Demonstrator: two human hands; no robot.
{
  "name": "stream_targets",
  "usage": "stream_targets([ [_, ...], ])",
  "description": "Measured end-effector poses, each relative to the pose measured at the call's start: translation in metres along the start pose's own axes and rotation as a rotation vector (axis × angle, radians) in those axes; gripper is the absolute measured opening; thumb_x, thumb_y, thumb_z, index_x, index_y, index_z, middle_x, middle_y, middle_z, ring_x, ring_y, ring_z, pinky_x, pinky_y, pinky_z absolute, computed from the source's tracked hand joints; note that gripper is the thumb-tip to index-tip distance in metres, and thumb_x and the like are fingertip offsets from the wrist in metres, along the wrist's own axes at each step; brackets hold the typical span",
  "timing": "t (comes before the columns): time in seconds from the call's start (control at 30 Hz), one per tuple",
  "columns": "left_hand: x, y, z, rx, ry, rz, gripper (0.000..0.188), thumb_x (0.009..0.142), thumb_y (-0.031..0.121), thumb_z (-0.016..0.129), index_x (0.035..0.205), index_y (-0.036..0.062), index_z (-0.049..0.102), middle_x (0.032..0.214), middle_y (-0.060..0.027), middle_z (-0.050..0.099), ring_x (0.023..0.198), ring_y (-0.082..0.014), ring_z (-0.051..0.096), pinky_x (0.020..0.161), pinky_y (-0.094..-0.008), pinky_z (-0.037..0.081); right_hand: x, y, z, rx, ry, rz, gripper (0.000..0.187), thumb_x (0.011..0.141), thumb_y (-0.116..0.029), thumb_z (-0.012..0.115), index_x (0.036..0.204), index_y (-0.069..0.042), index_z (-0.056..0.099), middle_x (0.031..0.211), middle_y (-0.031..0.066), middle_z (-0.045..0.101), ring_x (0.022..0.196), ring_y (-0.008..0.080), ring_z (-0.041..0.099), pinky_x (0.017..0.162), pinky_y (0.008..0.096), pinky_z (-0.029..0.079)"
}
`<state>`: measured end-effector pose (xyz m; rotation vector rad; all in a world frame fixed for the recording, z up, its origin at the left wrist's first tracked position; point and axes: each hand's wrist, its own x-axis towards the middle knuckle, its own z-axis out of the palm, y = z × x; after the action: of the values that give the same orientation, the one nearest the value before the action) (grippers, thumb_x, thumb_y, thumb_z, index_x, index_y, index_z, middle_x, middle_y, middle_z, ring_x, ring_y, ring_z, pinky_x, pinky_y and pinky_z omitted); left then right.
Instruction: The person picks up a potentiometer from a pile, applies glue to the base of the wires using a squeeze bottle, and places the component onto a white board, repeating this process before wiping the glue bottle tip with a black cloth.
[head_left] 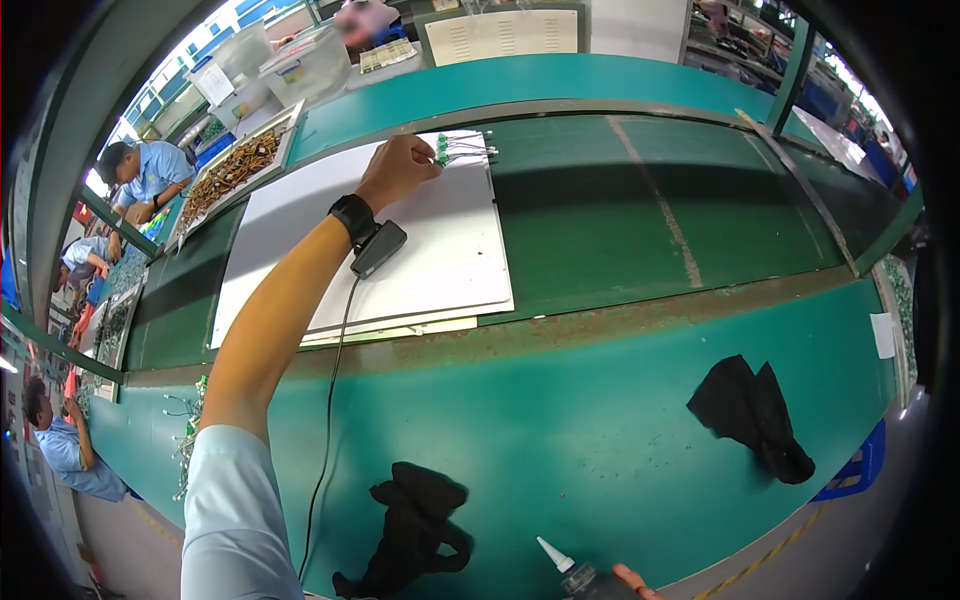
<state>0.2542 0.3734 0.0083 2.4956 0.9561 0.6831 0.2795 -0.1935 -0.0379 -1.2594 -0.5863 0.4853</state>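
Circuit boards (448, 150), small and green with thin wire leads pointing toward the right, lay at the far right corner of the white sheet (440, 260) that rested on the dark green belt (640, 220). The left hand (398, 170) reached out over the sheet, its fingers pinched closed on the nearest of the boards. A black wrist strap (352, 217) circled that wrist, with a black clip (378, 249) hanging from it and a thin cord (330, 420) trailing back toward the near edge of the worktop (600, 440).

The right hand (636, 580) showed only as a fingertip at the near edge, touching a glue bottle (570, 572) with a white pointed nozzle; whether it gripped the bottle could not be told. Two black cloths lay on the teal worktop, one (415, 535) near the bottle, the other (752, 403) toward the right edge. A tray of brown parts (232, 170) sat beyond the sheet's left far corner.
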Motion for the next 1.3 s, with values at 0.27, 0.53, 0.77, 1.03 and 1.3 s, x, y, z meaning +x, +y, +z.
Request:
stream_targets([
  [0.27, 0.002, -0.004, 0.001, 0.002, 0.012, -0.009, 0.028, 0.068, 0.016, 0.075, 0.089, -0.0016, 0.068, 0.083, -0.0102, 0.069, 0.078, -0.0179, 0.066, 0.074, -0.0277, 0.05, -0.009, 0.015, -0.032, 0.179, -0.151, 0.14, 0.044, 0.093, -0.028, 0.048, 0.119, 0.007, 0.043, 0.1, 0.0144, 0.043, 0.088, 0.0245, 0.042, 0.075, 0.0327, 0.037],
  [0.53, 0.005, -0.008, 0.006, -0.052, -0.009, -0.024, 0.027, 0.068, 0.016, 0.075, 0.088, -0.0018, 0.069, 0.083, -0.0104, 0.069, 0.078, -0.017, 0.066, 0.074, -0.0271, 0.05, -0.025, 0.019, -0.071, 0.351, -0.293, 0.273, 0.047, 0.094, -0.026, 0.046, 0.128, 0.006, 0.036, 0.118, 0.016, 0.037, 0.105, 0.0277, 0.038, 0.088, 0.0349, 0.034],
  [0.77, 0.005, -0.007, 0.004, -0.039, 0.005, -0.009, 0.027, 0.069, 0.015, 0.075, 0.089, -0.0013, 0.067, 0.082, -0.0095, 0.068, 0.078, -0.0176, 0.065, 0.074, -0.028, 0.05, -0.038, 0.026, -0.093, 0.514, -0.428, 0.377, 0.051, 0.096, -0.025, 0.043, 0.135, 0.004, 0.03, 0.134, 0.0173, 0.032, 0.121, 0.0306, 0.034, 0.1, 0.0369, 0.032],
  [1.03, -0.005, -0.006, -0.005, -0.082, 0.038, 0.055, 0.028, 0.071, 0.016, 0.074, 0.092, 0.001, 0.063, 0.082, -0.0074, 0.066, 0.08, -0.0176, 0.064, 0.074, -0.0289, 0.049, -0.072, 0.012, -0.102, 0.568, -0.389, 0.57, 0.057, 0.096, -0.027, 0.044, 0.141, 0.003, 0.027, 0.145, 0.0198, 0.029, 0.131, 0.0345, 0.035, 0.107, 0.0392, 0.033],
  [1.3, -0.08, 0.057, -0.084, -0.388, -0.208, -0.127, 0.022, 0.091, 0.026, 0.056, 0.099, 0.0065, 0.061, 0.093, -0.0022, 0.063, 0.081, -0.0091, 0.057, 0.072, -0.023, 0.044, -0.034, 0.02, -0.003, 0.148, 0.297, 0.152, 0.065, 0.092, -0.045, 0.046, 0.13, 0.004, 0.031, 0.124, 0.0254, 0.044, 0.088, 0.0258, 0.048, 0.074, 0.031, 0.042],
])
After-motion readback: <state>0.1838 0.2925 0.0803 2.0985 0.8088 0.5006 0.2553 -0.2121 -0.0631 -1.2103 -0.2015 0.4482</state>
